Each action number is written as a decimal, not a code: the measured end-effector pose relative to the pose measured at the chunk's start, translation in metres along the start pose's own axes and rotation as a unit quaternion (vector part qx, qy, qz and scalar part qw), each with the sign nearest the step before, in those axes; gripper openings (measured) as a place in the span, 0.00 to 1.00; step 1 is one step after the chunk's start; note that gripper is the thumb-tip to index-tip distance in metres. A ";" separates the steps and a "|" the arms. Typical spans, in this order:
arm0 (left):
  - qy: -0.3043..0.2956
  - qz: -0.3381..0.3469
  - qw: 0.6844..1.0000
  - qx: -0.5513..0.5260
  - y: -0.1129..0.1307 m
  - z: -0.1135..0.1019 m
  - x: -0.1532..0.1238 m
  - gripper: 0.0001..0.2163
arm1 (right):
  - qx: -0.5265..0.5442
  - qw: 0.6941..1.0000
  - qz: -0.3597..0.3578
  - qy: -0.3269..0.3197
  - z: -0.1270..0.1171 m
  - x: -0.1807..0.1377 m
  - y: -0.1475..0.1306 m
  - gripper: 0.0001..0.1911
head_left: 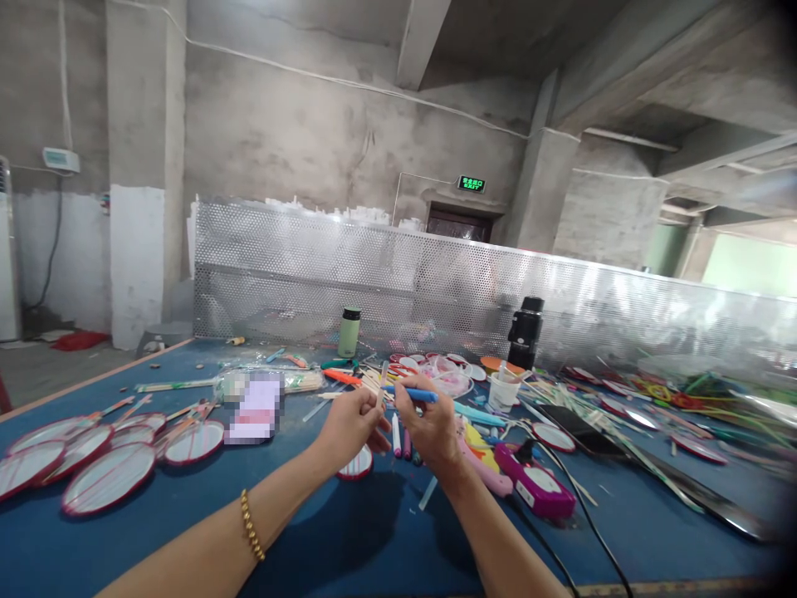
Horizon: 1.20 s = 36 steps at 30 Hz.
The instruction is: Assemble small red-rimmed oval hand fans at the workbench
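Note:
My left hand [354, 422] is closed on a thin pale stick [381, 384] that rises from its fingers, and a small round red-rimmed fan [357, 465] shows just below it. Close to the right, my right hand [429, 423] is closed around a blue pen-like tool [412, 393] that points left toward the stick. Both hands hover above the blue table [349, 540], fingertips almost touching.
Several red-rimmed round fans [109, 477] lie at the left. A pink glue gun [535, 486] with a black cord lies right of my hands. A green bottle [349, 331], a black bottle [525, 332], a white cup [503, 390] and scattered sticks crowd the far side before a perforated metal screen [436, 282].

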<state>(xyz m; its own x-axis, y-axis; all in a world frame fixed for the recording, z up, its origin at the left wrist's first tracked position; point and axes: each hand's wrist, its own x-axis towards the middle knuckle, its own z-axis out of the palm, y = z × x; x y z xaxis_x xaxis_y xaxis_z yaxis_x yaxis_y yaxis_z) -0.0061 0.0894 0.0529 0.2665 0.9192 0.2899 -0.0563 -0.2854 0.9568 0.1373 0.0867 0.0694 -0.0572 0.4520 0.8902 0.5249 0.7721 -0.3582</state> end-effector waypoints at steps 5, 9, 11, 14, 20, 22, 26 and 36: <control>-0.002 0.000 1.000 -0.003 0.000 0.000 0.001 0.02 | -0.001 1.000 -0.007 0.004 0.000 0.000 0.002 0.08; -0.006 0.006 1.000 0.001 -0.003 0.000 0.003 0.02 | 0.002 1.000 -0.017 0.006 0.001 0.001 0.001 0.08; -0.005 0.004 1.000 0.004 -0.003 0.000 0.003 0.02 | -0.002 1.000 -0.020 0.009 0.000 0.001 0.000 0.08; -0.005 0.002 1.000 0.007 -0.003 -0.001 0.003 0.03 | -0.009 1.000 -0.022 0.013 0.000 0.000 0.000 0.08; -0.001 0.002 1.000 0.007 -0.001 -0.001 0.003 0.03 | -0.013 0.999 -0.029 0.009 0.000 -0.001 0.001 0.07; -0.001 -0.001 1.000 0.005 -0.001 -0.001 0.002 0.02 | -0.010 1.000 -0.025 0.013 0.000 -0.001 0.001 0.07; -0.006 0.001 1.000 0.003 0.000 -0.001 0.001 0.03 | -0.014 0.999 -0.027 0.016 0.000 0.000 0.002 0.08; -0.004 -0.001 1.000 -0.003 -0.001 -0.001 0.003 0.03 | -0.014 0.999 -0.032 0.011 0.000 0.001 0.000 0.08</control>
<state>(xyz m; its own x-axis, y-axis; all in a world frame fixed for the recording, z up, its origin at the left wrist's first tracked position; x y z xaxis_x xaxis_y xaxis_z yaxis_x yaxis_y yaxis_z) -0.0061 0.0929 0.0533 0.2748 0.9174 0.2879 -0.0622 -0.2818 0.9575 0.1370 0.0870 0.0699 -0.0724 0.3925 0.9169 0.5449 0.7856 -0.2933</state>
